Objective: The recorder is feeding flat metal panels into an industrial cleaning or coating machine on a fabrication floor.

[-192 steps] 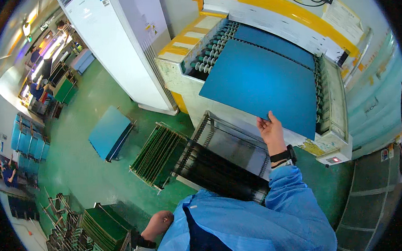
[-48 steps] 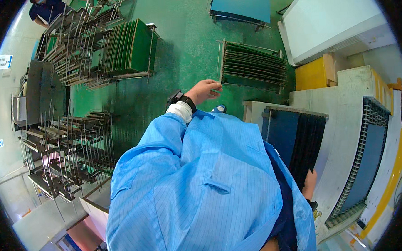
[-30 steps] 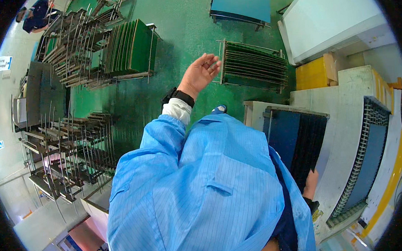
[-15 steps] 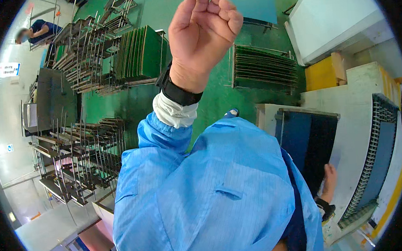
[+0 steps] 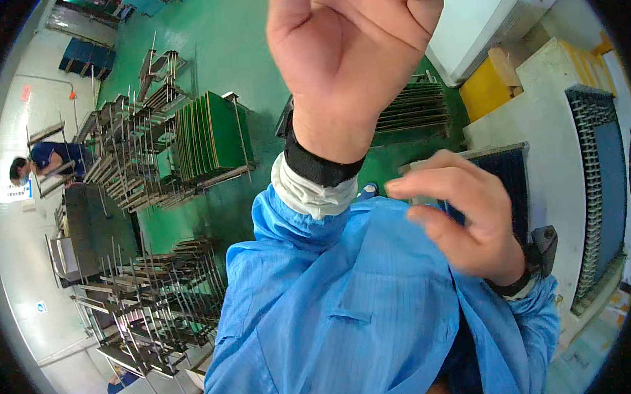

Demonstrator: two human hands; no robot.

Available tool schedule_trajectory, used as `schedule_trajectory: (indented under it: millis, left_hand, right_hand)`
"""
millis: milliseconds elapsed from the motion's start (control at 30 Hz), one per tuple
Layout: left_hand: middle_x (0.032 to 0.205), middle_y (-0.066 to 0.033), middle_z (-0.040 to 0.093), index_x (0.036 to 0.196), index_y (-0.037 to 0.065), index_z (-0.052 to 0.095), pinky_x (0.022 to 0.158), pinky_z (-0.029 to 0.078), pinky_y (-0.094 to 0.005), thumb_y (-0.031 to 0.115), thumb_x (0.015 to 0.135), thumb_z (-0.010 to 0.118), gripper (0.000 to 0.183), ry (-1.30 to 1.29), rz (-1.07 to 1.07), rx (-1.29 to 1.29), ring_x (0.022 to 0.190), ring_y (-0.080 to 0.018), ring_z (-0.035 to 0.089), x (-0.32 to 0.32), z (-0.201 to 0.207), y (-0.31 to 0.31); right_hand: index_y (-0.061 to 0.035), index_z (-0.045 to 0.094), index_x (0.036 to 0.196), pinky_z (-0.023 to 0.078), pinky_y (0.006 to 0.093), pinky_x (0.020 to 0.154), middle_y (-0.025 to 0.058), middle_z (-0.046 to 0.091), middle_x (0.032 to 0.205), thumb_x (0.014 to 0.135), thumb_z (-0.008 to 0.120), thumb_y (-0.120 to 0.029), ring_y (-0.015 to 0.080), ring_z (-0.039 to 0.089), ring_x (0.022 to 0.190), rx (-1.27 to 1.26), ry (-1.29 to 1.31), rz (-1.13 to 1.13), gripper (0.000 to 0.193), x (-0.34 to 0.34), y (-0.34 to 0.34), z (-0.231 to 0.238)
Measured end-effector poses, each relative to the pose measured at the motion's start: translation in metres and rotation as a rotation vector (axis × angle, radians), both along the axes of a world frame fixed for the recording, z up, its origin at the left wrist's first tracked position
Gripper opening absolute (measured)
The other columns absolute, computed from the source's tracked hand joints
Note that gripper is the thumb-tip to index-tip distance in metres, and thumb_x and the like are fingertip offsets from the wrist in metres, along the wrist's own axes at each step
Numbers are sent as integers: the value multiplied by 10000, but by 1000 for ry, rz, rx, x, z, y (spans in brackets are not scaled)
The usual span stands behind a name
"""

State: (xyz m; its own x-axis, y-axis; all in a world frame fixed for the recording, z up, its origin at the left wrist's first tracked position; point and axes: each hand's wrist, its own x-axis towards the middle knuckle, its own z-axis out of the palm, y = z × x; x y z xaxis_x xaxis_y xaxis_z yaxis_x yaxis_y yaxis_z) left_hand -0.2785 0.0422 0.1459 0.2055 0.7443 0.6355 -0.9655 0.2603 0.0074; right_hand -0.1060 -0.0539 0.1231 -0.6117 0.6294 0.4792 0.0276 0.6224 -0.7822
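My left hand [image 5: 350, 45] is raised close to the camera, fingers curled into a loose fist with nothing visible in it; a black wristband and a white cuff sit below it. Lower right, my right hand [image 5: 466, 217] is also lifted, slightly blurred, its fingers bent and apart, holding nothing, with a dark watch [image 5: 543, 246] on the wrist. Both hands hover above my blue coat [image 5: 351, 323] and touch nothing.
On the green floor stand a rack of upright green boards [image 5: 209, 142], a rack of dark panels [image 5: 414, 110] and wire racks [image 5: 149, 298]. Dark blue panels [image 5: 507, 180] and a white conveyor machine [image 5: 600, 182] are at right. Another person [image 5: 42, 161] works far left.
My left hand has risen from near the floor racks up to the camera. My right hand has come off the panels at the machine and now hovers over my chest.
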Motion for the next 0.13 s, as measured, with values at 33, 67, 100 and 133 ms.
schedule_trajectory:
  millis: [33,67,100,133]
  left_hand:
    - [997,-27,646,990,74,657,877,448,-345,333,1003,495,306,-17,-30,53,925,-171,565,-3,2,0]
    - [1001,-16,638,999,81,653,884,440,-340,338,1002,499,299,-36,-59,105,929,-162,561,-7,3,0]
    - [1006,-5,631,1008,88,649,892,433,-336,342,1000,504,293,-53,-87,158,933,-153,557,-11,4,0]
    - [1008,-9,632,1012,92,649,904,426,-342,344,993,519,285,-91,-135,231,944,-153,552,-14,7,-4]
  right_hand:
    - [5,655,1032,503,339,663,138,644,860,779,662,19,279,625,747,-3,6,-8,253,-8,-4,1]
    - [4,649,1046,502,338,650,143,640,855,780,668,14,278,625,745,-14,42,-2,267,-16,-9,0]
    - [3,642,1061,500,338,637,149,637,850,781,673,8,277,626,743,-24,77,7,281,-23,-13,1]
    - [-2,638,1067,501,333,625,145,634,839,776,689,2,270,625,724,-18,86,9,296,-29,-17,3]
